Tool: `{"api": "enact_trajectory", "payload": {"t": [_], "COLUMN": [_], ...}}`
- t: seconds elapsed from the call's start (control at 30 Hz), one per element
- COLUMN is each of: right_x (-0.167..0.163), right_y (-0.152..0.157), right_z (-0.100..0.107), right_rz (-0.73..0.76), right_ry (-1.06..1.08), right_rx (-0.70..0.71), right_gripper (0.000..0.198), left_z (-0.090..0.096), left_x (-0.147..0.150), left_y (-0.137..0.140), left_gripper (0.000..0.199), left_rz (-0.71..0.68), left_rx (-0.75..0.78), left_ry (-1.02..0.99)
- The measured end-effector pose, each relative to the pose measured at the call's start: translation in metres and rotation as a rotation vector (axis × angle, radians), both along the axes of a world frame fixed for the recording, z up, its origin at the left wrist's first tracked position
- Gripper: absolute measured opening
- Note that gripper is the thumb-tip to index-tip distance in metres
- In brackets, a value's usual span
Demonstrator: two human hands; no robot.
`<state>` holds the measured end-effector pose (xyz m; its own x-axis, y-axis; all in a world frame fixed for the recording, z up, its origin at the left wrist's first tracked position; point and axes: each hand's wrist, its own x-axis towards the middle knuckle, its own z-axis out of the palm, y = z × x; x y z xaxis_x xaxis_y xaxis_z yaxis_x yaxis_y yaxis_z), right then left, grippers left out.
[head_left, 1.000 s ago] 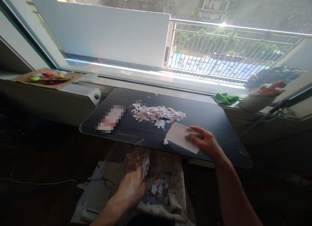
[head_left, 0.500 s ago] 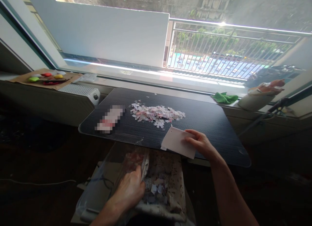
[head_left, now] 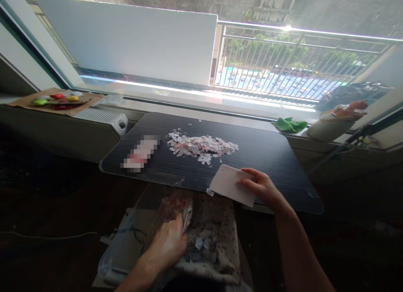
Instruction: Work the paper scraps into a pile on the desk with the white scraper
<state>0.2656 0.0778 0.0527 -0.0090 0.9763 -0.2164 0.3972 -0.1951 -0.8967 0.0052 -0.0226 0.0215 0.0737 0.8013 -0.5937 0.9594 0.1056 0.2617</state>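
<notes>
My right hand [head_left: 262, 186] is closed on a white card [head_left: 229, 183], held tilted against the near edge of the dark table [head_left: 267, 153]. A small paper scrap [head_left: 210, 192] sits at the card's left corner, by the table edge. Beyond the card lies a loose pile of cut paper scraps [head_left: 203, 147]. Below the table, my left hand [head_left: 171, 237] is closed around the edge of a spotted, pale bag [head_left: 228, 237], whose mouth gapes upward. Several paper scraps [head_left: 203, 241] lie inside the bag. My left fingertips are partly hidden.
A blurred-out flat item [head_left: 141, 153] lies on the table's left. At the window sill are a green cloth [head_left: 289, 125] and a pale bin [head_left: 330, 126]. A white heater [head_left: 102, 118] and a cardboard sheet [head_left: 23, 100] with colourful items stand left.
The card has shifted slightly right, and the scrap at its corner now sticks out past the table edge. My left hand keeps its hold on the bag.
</notes>
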Motion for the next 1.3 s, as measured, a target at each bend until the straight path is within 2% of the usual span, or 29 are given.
{"api": "enact_trajectory", "payload": {"t": [0.13, 0.4, 0.57, 0.8, 0.9, 1.07, 1.2, 1.3], "right_x": [-0.002, 0.006, 0.003, -0.011, -0.017, -0.023, -0.021, -0.022], "right_y": [-0.002, -0.005, -0.003, 0.023, 0.029, 0.026, 0.026, 0.026], "right_z": [0.003, 0.007, 0.001, -0.009, -0.011, -0.01, -0.007, -0.007], "right_rz": [0.044, -0.075, -0.067, -0.252, -0.232, -0.12, -0.187, -0.161], "right_ry": [0.007, -0.011, -0.008, -0.058, -0.105, -0.055, -0.092, -0.112], "right_rx": [-0.006, 0.024, 0.041, 0.223, 0.236, 0.164, 0.209, 0.191], "right_gripper": [0.04, 0.041, 0.042, 0.044, 0.043, 0.042, 0.04, 0.04], "left_z": [0.002, 0.0, -0.003, 0.0, -0.002, -0.003, 0.0, 0.001], "left_x": [0.0, -0.001, 0.003, 0.024, 0.026, 0.022, 0.022, 0.024], "left_y": [0.0, -0.001, -0.001, -0.002, -0.003, -0.003, -0.003, -0.002], "left_gripper": [0.041, 0.039, 0.04, 0.037, 0.038, 0.037, 0.037, 0.036], "left_rz": [0.002, -0.003, -0.042, -0.137, -0.137, -0.138, -0.124, -0.114], "left_rx": [0.001, 0.01, 0.013, 0.019, 0.021, 0.013, 0.019, 0.023], "left_ry": [0.0, 0.002, 0.02, -0.022, -0.027, -0.024, -0.024, -0.034]}}
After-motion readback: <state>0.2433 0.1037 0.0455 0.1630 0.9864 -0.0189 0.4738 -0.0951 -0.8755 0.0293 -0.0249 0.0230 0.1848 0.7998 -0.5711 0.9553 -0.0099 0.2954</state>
